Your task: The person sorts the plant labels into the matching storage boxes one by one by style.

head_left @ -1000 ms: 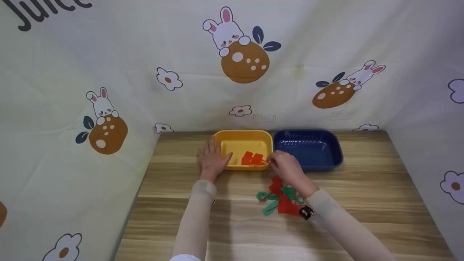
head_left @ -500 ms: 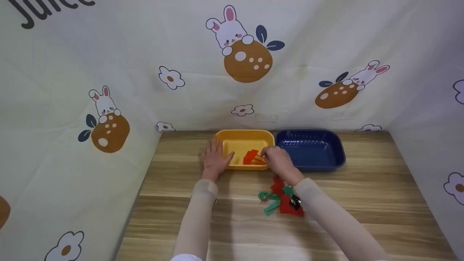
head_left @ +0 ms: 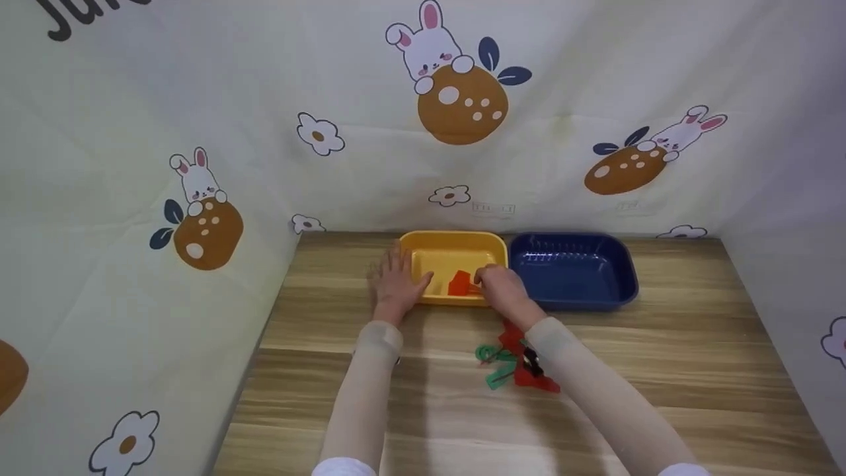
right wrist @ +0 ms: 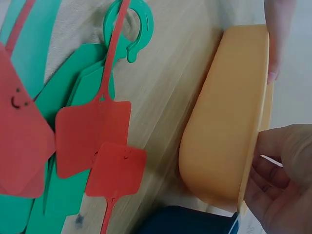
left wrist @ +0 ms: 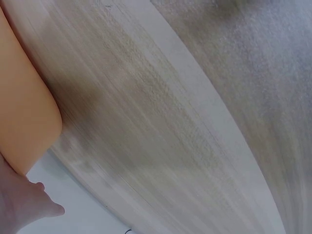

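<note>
My left hand (head_left: 398, 281) rests with fingers spread on the left rim of the yellow bin (head_left: 456, 240). The left wrist view catches part of a hand (left wrist: 24, 202) beside the bin's wall (left wrist: 24, 107). My right hand (head_left: 503, 287) is at the bin's front right corner, fingers curled. A red plastic tag (head_left: 459, 283) shows in the bin, its thin strip running to those fingers; the exact pinch is hidden. In the right wrist view, the fingers (right wrist: 265, 170) reach over the bin's rim. Red tags (right wrist: 116, 168) with thin tails and green tags (right wrist: 73, 146) lie piled on the table below.
A dark blue bin (head_left: 574, 305) stands directly right of the yellow one. Both are near the back edge of the wooden table (head_left: 317, 390). Printed cloth (head_left: 370, 172) hangs behind and at the sides. My right forearm partly covers the pile.
My right hand has moved slightly left and into the yellow bin with the red tag's strip. Fewer red tags show in the bin now. My left hand stays on the rim; the view has shifted slightly.
</note>
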Demonstrator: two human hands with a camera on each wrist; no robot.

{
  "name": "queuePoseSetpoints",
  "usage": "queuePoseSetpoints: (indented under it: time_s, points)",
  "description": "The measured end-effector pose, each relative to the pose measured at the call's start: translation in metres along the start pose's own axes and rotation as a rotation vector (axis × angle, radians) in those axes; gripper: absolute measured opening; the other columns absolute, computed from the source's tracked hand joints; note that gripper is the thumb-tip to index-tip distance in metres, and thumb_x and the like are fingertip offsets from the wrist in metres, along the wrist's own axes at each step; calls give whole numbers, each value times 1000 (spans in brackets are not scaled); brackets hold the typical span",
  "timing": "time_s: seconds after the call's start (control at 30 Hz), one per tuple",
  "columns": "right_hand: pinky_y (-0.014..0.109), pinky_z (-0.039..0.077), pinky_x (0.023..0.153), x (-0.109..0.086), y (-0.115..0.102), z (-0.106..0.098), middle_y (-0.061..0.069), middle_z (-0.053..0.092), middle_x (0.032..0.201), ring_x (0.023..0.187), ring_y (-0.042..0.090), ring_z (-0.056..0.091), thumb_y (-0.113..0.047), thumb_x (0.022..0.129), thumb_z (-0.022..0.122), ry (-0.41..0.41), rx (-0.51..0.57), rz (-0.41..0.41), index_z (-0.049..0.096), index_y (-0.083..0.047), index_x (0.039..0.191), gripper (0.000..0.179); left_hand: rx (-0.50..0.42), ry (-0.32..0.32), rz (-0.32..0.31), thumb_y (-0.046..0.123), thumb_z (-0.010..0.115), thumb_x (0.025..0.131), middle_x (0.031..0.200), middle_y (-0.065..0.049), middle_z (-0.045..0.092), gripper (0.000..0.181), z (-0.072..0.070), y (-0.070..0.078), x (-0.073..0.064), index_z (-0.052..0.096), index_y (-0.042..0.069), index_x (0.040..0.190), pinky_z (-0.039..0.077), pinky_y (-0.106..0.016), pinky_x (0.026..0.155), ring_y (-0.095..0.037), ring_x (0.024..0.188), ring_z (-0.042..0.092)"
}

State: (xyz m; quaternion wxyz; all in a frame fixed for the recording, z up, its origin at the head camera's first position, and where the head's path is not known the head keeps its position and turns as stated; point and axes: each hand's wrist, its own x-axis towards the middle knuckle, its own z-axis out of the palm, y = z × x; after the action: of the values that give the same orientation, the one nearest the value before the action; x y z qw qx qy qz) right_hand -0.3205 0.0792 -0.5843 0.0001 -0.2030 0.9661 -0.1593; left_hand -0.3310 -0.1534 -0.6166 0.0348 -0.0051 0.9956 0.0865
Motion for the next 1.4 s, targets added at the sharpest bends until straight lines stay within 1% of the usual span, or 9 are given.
queuePoseSetpoints:
  time_s: [0.17,0.27,0.37,0.53,0.67,0.87,1.13,1.3,1.4]
  points:
    - [41,59,76,-6,4,-2,13,74,94,84,30,70,-3,89,67,47,61,-13,76,-4,100,14,-19,-4,4,69,34,96,170,-9,2,85,1,1,1,21,16,160,14,-65,120,-36,155,14]
    - [40,59,77,-11,5,-5,12,74,95,85,28,70,-4,89,68,71,120,-18,76,-4,99,14,-3,-10,-1,70,33,96,170,-9,2,85,1,0,2,20,16,161,14,-64,121,-36,155,14]
    - [40,58,78,-16,6,-8,11,73,95,86,26,69,-4,88,69,76,183,-20,76,-4,99,13,8,-11,-5,71,32,96,170,-8,1,85,1,0,2,20,17,161,16,-64,120,-36,155,15]
    - [40,58,80,-28,5,-14,10,72,96,87,24,68,-6,88,71,55,243,-18,75,-4,101,14,25,-19,-10,73,31,95,170,-7,0,87,1,1,3,19,19,161,17,-64,120,-36,155,15]
    - [38,58,79,-39,4,-16,9,73,96,86,22,68,-7,89,70,55,249,-37,76,-6,100,12,40,-23,-13,74,30,94,170,-6,0,87,2,0,5,18,20,161,18,-64,120,-35,155,15]
    - [38,58,78,-55,3,-15,6,73,93,86,21,68,-8,88,73,57,227,-102,75,-7,97,9,-1,-3,0,71,34,95,170,-6,0,85,1,0,2,21,18,160,15,-63,121,-35,155,15]
    - [36,58,74,-73,10,-12,5,73,94,83,19,68,-6,88,72,46,213,-156,75,-8,98,11,-9,3,-3,69,37,96,170,-7,1,84,4,-2,4,24,16,160,14,-63,121,-37,155,15]
    - [36,57,74,-82,18,-11,5,72,92,82,18,67,-3,86,73,16,212,-141,75,-7,99,13,18,-4,-4,72,33,95,170,-7,0,86,5,-2,4,20,18,161,15,-63,122,-36,155,14]
    - [36,56,72,-88,25,-10,4,69,88,81,19,66,-4,85,74,3,203,-125,73,-8,94,10,11,3,0,72,34,95,170,-8,2,86,6,-3,5,20,18,161,16,-63,121,-36,155,15]
